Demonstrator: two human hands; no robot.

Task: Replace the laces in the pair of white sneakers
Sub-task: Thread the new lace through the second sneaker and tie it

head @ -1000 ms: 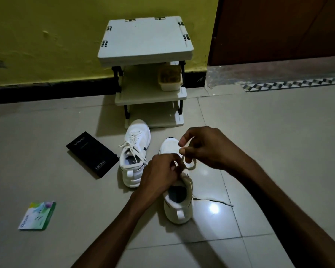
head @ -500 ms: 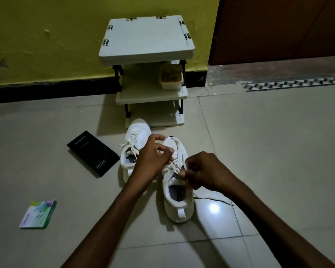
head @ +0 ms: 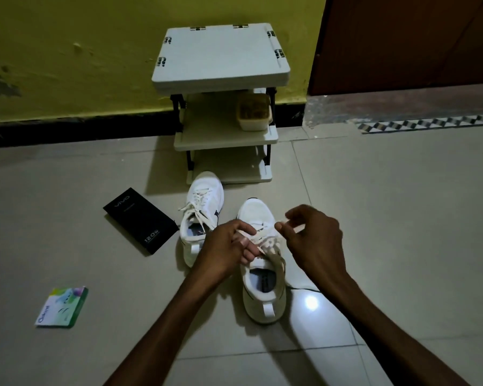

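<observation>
1. Left hand [head: 226,246] is sitting over the lacing of the near white sneaker [head: 265,299], fingers curled and pinching a white lace [head: 262,232] strand just above the eyelets.
2. Right hand [head: 315,238] is hovering just right of that shoe's forefoot. Thumb and forefinger are pinching another stretch of the lace, and the other fingers are curling loosely.
3. Near sneaker is standing upright on the tiled floor [head: 402,218], toe toward the rack. A thin lace tail [head: 304,288] is trailing onto the floor on its right.
4. 2nd white sneaker [head: 204,204] is standing just beside it on the left, set slightly further forward, laced.
5. Black vivo box [head: 140,220] is lying flat left of the 2nd sneaker. Green-and-white packet [head: 62,307] is lying well apart, lower left.
6. 3-tier white rack [head: 221,57] is standing against the yellow wall [head: 67,51], with a tub [head: 253,112] sitting on the middle shelf.
</observation>
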